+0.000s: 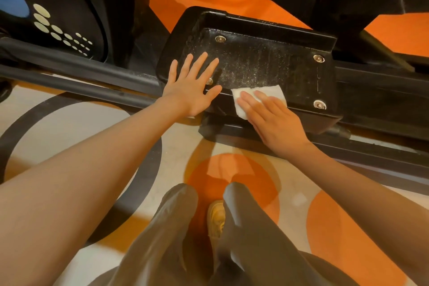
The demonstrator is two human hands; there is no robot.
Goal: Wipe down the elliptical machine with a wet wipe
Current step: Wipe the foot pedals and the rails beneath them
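Four straight fingers of my right hand (276, 118) press a white, folded wet wipe (257, 100) flat against the near rim of the black, dusty plastic foot pedal of the elliptical machine (267, 65); nothing is curled round it. My left hand (192, 86) lies spread and flat on the pedal's left end, just beside the wipe, its fingers relaxed and holding nothing. The wipe folds over the rim, part on top, part on the near side, and my palm hides its lower right corner. Beyond my fingertips the pedal's speckled top stretches bare to a raised lip at the far edge and right end. I count four round metal bolt heads on it, one half hidden by my left thumb. The dark steel rail (76, 72) below runs out of view both ways. Under me is the orange, cream and grey patterned floor (348, 239).
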